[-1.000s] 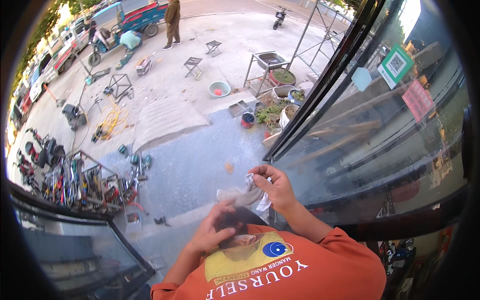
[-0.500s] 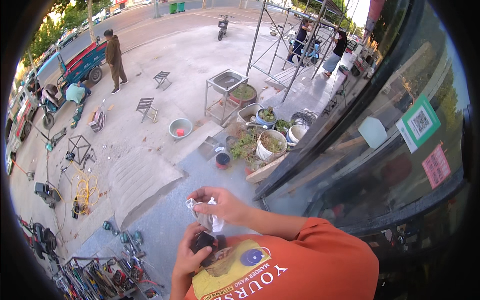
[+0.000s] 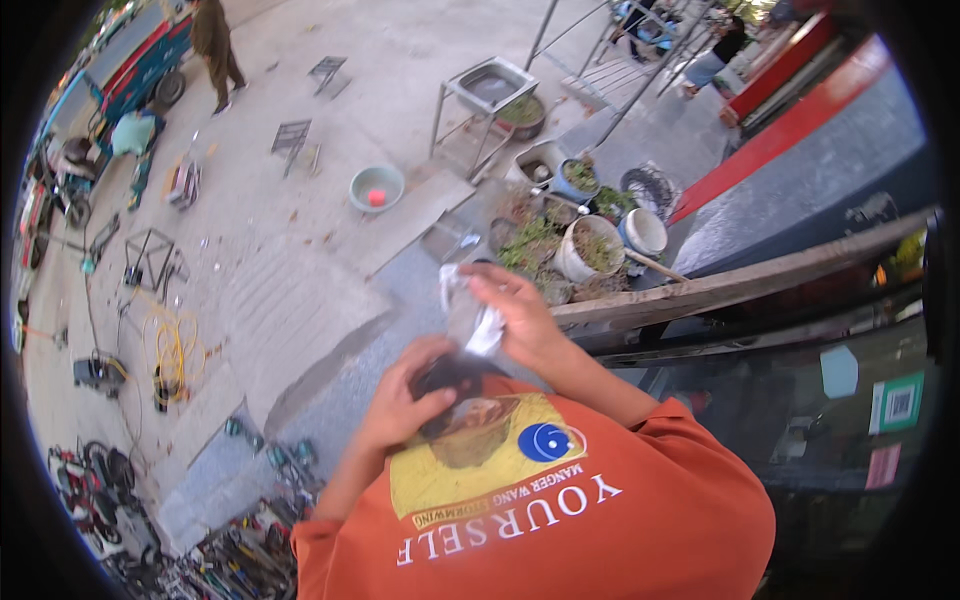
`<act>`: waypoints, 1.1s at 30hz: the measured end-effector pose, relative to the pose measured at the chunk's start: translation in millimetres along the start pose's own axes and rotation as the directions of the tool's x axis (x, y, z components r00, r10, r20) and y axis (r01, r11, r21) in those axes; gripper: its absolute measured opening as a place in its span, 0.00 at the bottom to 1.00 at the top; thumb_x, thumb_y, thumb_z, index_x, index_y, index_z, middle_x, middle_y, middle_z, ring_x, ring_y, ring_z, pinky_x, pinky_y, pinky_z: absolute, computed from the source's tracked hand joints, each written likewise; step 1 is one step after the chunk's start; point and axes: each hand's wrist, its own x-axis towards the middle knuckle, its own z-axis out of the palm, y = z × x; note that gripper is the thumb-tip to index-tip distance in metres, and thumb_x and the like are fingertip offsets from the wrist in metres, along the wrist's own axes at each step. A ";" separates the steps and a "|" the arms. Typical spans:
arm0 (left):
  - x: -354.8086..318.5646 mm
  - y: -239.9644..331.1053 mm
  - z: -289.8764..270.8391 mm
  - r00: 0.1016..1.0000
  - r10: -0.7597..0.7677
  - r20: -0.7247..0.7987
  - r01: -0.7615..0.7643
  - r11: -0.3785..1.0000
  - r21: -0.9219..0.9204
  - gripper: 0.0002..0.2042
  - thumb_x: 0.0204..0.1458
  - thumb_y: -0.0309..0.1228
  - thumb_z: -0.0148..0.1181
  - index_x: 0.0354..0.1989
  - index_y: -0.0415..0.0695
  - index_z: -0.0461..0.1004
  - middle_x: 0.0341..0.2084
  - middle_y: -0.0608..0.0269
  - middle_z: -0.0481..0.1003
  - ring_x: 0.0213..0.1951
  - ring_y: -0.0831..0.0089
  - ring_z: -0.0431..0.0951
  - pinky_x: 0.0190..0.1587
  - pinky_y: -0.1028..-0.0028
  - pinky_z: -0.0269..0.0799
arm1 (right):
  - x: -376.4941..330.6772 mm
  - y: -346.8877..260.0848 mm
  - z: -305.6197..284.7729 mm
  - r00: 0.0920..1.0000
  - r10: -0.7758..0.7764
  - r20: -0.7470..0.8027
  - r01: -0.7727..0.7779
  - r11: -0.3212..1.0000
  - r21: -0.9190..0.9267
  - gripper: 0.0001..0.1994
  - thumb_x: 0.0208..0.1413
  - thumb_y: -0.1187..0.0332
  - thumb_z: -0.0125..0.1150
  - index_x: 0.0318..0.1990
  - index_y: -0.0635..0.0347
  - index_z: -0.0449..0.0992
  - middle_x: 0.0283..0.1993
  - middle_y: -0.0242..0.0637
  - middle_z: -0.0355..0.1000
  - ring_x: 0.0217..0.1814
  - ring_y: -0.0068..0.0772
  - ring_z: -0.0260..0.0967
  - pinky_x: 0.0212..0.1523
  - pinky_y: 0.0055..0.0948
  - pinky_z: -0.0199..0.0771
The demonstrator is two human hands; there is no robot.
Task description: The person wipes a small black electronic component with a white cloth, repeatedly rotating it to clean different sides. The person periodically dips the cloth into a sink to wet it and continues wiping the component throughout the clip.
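Fingers (image 3: 478, 290) of the right hand (image 3: 520, 320) are pinched on the top of a small clear plastic bag (image 3: 470, 318), which is held up in front of the chest. Fingers of the left hand (image 3: 405, 400) are curled around a dark thing (image 3: 455, 378) at the bottom of the bag; what the dark thing is cannot be told, and it cannot be seen if it is inside the bag or just under it. Both hands are closed, not loose. The bag looks thin, soft and very light, and it is crinkled near the top. It would likely slip and fold if it were grabbed in the middle, so it is best held at the top edge with a pinch, while the weight below is held up from under. It could be torn if it were pulled hard. An orange shirt (image 3: 560, 520) with a yellow picture is seen just below the hands. Farther out, potted plants (image 3: 575, 245) are set by a wooden beam (image 3: 760, 280). A green bowl (image 3: 377, 188) is seen on the concrete ground, with a metal sink stand (image 3: 485, 90) beyond it. A yellow hose (image 3: 175, 345) is coiled at the left, and another person (image 3: 215, 40) is seen far off at the top.
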 end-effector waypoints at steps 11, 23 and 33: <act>162.8 16.2 -96.6 0.988 -0.151 -0.027 0.146 0.982 -0.120 0.29 0.50 0.23 0.63 0.64 0.36 0.67 0.64 0.55 0.60 0.51 0.63 0.79 0.59 0.65 0.71 | 155.7 -16.5 -48.1 0.977 0.212 -0.031 -0.205 0.967 0.149 0.23 0.73 0.56 0.46 0.58 0.69 0.73 0.52 0.44 0.77 0.51 0.32 0.77 0.53 0.33 0.76; 291.2 -18.6 -176.2 0.960 -0.274 -0.063 0.252 0.937 -0.242 0.27 0.53 0.22 0.63 0.64 0.36 0.66 0.62 0.56 0.62 0.60 0.66 0.70 0.58 0.68 0.72 | 322.7 -60.1 -45.5 0.985 0.174 -0.015 -0.175 0.981 -0.079 0.23 0.67 0.68 0.57 0.67 0.62 0.66 0.57 0.37 0.74 0.56 0.27 0.73 0.56 0.30 0.75; 377.4 -86.6 -295.6 0.986 -0.097 -0.135 0.118 0.980 0.158 0.28 0.51 0.21 0.63 0.63 0.37 0.68 0.65 0.52 0.61 0.62 0.62 0.69 0.66 0.67 0.64 | 489.0 0.8 -59.9 0.991 0.128 -0.034 -0.129 0.991 -0.022 0.18 0.69 0.69 0.51 0.61 0.68 0.70 0.54 0.40 0.75 0.54 0.28 0.75 0.55 0.31 0.75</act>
